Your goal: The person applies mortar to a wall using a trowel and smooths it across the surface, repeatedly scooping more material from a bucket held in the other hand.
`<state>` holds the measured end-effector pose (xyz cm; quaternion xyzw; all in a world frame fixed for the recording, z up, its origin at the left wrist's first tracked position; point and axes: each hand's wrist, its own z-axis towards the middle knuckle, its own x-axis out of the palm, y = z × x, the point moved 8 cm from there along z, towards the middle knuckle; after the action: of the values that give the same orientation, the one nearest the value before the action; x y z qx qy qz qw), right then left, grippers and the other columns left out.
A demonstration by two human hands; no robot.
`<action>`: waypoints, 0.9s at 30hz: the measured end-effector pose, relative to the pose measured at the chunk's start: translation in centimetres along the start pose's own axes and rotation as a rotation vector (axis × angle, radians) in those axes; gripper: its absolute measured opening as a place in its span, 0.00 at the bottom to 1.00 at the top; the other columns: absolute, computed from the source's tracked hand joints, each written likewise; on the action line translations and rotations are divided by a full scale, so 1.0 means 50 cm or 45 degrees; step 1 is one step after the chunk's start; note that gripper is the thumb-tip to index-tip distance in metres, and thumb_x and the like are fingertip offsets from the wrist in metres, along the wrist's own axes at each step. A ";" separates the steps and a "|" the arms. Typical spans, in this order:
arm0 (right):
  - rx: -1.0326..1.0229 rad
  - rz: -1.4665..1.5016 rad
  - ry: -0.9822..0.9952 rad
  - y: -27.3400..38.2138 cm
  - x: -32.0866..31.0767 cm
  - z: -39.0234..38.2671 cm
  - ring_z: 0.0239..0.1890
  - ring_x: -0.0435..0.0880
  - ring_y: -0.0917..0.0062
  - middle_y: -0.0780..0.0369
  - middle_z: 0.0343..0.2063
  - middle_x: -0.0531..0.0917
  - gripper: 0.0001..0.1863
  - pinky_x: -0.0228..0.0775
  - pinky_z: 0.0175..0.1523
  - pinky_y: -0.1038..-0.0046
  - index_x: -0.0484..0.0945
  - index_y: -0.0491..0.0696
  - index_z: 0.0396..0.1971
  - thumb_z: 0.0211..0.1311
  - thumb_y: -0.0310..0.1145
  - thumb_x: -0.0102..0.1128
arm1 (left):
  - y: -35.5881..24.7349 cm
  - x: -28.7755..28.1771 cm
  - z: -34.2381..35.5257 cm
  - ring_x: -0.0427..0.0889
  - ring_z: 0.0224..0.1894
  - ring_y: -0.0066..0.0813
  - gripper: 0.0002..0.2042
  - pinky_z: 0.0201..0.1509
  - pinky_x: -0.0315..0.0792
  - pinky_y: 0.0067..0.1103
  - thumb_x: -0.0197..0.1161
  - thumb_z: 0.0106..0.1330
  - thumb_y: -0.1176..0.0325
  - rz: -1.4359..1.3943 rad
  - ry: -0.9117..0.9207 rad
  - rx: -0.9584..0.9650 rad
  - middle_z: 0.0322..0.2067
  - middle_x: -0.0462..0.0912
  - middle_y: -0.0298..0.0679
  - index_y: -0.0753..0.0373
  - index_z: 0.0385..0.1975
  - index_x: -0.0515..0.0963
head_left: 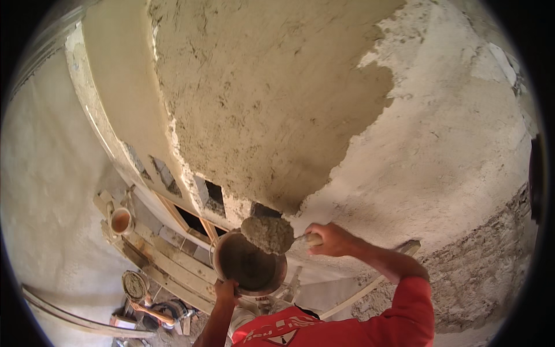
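My right hand [328, 239] is closed round the handle of a trowel [302, 239]. A thick heap of grey mortar [267, 233] covers its blade, which is over the far edge of a round bucket [281, 272]. At the bucket's near left rim, my left hand [227, 291] grips the edge, its fingers partly hidden. Dark grey, wet-looking mortar shows inside the bucket. Beyond the trowel rises a wall [393, 173], with damp grey plaster [260, 98] over its middle and a pale, rough coat to the right.
Wooden planks [173, 266] run along the left, bearing a small bucket [121, 221] with a reddish inside. Lower down, another person [167, 312] is beside a bucket of mortar [134, 285]. Dark square openings [214, 196] pierce the wall's foot. A slanting timber [364, 292] stands right of me.
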<state>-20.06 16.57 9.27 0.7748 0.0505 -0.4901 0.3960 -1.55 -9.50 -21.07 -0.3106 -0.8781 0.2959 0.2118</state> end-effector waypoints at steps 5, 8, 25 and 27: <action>0.085 -0.170 -0.078 0.137 -0.239 -0.059 0.38 0.83 0.70 0.59 0.34 0.82 0.22 0.75 0.44 0.68 0.71 0.49 0.41 0.48 0.32 0.75 | 0.025 -0.021 -0.016 0.73 0.18 0.36 0.20 0.10 0.68 0.30 0.60 0.44 0.80 -0.082 -0.068 -0.039 0.27 0.75 0.44 0.67 0.41 0.70; -0.164 -0.242 -0.149 0.267 -0.367 -0.116 0.36 0.82 0.74 0.61 0.34 0.82 0.21 0.75 0.43 0.69 0.72 0.48 0.39 0.48 0.33 0.75 | 0.041 -0.046 -0.029 0.73 0.19 0.37 0.22 0.11 0.67 0.31 0.60 0.45 0.80 -0.045 -0.176 -0.056 0.28 0.74 0.44 0.67 0.44 0.69; -0.140 -0.364 -1.201 0.352 -0.938 -0.321 0.24 0.76 0.82 0.65 0.27 0.79 0.27 0.75 0.29 0.79 0.75 0.51 0.57 0.62 0.49 0.63 | 0.129 -0.068 -0.055 0.77 0.36 0.44 0.24 0.36 0.73 0.57 0.58 0.47 0.85 -0.163 -0.212 -0.109 0.38 0.72 0.48 0.67 0.48 0.67; -0.125 -0.437 -1.185 0.346 -0.922 -0.325 0.27 0.77 0.81 0.64 0.29 0.79 0.27 0.76 0.32 0.78 0.75 0.53 0.57 0.62 0.49 0.62 | 0.132 -0.069 -0.051 0.77 0.35 0.43 0.24 0.36 0.72 0.56 0.59 0.48 0.84 -0.174 -0.181 -0.099 0.36 0.73 0.47 0.66 0.48 0.68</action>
<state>-24.01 29.87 59.24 0.4348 0.0181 -0.8392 0.3263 5.09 -6.66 -24.15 -0.2360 -0.9209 0.2679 0.1564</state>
